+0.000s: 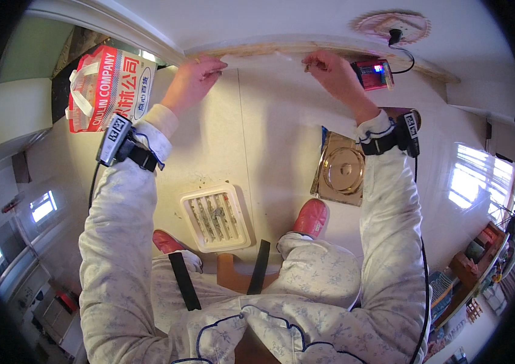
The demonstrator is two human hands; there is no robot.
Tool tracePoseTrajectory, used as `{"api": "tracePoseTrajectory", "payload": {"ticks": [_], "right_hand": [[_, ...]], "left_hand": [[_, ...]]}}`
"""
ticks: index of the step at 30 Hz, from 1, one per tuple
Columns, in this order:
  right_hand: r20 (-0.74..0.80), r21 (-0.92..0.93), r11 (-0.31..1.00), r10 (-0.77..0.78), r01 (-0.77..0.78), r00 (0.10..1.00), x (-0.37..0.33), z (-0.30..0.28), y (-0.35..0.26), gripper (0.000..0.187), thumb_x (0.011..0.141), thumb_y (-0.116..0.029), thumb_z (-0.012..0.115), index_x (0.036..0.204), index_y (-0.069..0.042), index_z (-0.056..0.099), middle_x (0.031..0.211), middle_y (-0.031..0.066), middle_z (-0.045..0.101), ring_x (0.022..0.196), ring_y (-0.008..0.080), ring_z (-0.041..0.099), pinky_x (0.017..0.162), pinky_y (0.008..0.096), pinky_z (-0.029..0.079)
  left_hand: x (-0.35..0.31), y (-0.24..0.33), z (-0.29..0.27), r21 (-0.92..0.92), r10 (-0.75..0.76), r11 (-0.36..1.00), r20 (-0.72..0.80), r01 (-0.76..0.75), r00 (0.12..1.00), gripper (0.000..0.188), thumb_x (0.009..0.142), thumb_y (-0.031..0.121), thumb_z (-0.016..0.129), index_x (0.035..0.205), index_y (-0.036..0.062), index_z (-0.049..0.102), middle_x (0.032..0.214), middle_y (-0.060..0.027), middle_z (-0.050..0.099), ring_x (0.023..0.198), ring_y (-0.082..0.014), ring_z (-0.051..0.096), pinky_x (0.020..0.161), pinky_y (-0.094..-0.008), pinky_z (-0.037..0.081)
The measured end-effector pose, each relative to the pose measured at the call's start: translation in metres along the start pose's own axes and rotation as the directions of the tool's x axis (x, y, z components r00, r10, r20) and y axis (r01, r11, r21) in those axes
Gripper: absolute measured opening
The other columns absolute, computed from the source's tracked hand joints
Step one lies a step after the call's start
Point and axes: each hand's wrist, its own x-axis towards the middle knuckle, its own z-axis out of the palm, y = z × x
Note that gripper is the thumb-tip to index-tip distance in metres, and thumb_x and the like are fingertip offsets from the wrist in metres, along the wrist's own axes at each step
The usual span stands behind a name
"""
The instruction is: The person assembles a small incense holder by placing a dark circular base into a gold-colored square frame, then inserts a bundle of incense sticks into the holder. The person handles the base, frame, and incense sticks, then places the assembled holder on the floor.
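Note:
My left hand (192, 83) and my right hand (337, 80) are held out at the far side of the floor, a little apart. The fingers of both are pinched together. Between them stretches a thin whitish sheet (269, 60), pale against the floor and wall; its material and lower edge are hard to make out. Just beyond my right hand lies a red box-shaped device (374, 74) with a lit blue spot and a black cord. Nearer to me, below the right wrist, sits a shiny gold-brown plastic tray (343, 168) with a round recess.
A white slotted tray (230, 241) holding greyish bits rests on the floor between my red shoes (311, 218). At the far left stands a red and white shopping bag (90, 91). Ahead is a white wall bearing a round lacy cover (366, 25) with a black plug (395, 36).

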Motion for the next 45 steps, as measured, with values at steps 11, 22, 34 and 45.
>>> {"api": "tracePoseTrajectory", "payload": {"ticks": [11,22,34,45], "right_hand": [[0.105,-0.256,0.966,-0.019,0.045,0.994,-0.061,0.123,0.090,0.017,0.083,-0.010,0.054,0.095,-0.006,0.064,0.105,0.0124,0.058,0.099,0.0329,0.057,0.084,0.0422,0.049],[0.061,-0.375,0.927,-0.009,0.031,0.998,-0.044,0.098,0.063,0.030,0.081,-0.008,0.051,0.109,-0.006,0.061,0.124,0.0109,0.054,0.109,0.0317,0.055,0.092,0.0423,0.046],[-0.010,-0.785,0.612,0.145,-0.098,0.989,0.037,0.143,0.097,0.064,0.092,-0.049,0.043,0.144,-0.013,0.033,0.151,0.0126,0.028,0.140,0.0326,0.022,0.108,0.0626,0.019],[-0.018,-0.172,0.985,0.008,-0.011,1.000,-0.051,0.063,0.091,0.056,0.092,-0.039,0.049,0.141,-0.015,0.037,0.140,0.0179,0.043,0.129,0.0329,0.042,0.106,0.0445,0.033]], "left_hand": [[-0.064,-0.068,0.106,0.308,-0.012,0.951,0.140,-0.032,0.990,0.026,0.083,0.004,0.057,0.108,0.0089,0.064,0.111,-0.0100,0.063,0.102,-0.0316,0.059,0.086,-0.0386,0.051],[-0.054,-0.055,0.091,0.494,-0.026,0.859,0.301,-0.133,0.953,0.029,0.086,0.030,0.061,0.110,0.0128,0.066,0.122,-0.0073,0.059,0.110,-0.0273,0.054,0.090,-0.0410,0.046],[0.021,-0.087,0.095,0.705,-0.328,0.708,0.275,0.043,0.904,0.109,0.065,0.061,0.071,0.147,0.0101,0.021,0.155,-0.0107,0.018,0.144,-0.0251,0.015,0.111,-0.0579,0.018],[-0.001,-0.037,0.112,0.638,-0.032,0.769,-0.027,0.042,0.999,0.078,0.077,0.049,0.069,0.134,0.0042,0.042,0.141,-0.0180,0.040,0.131,-0.0358,0.037,0.106,-0.0508,0.031]]}}
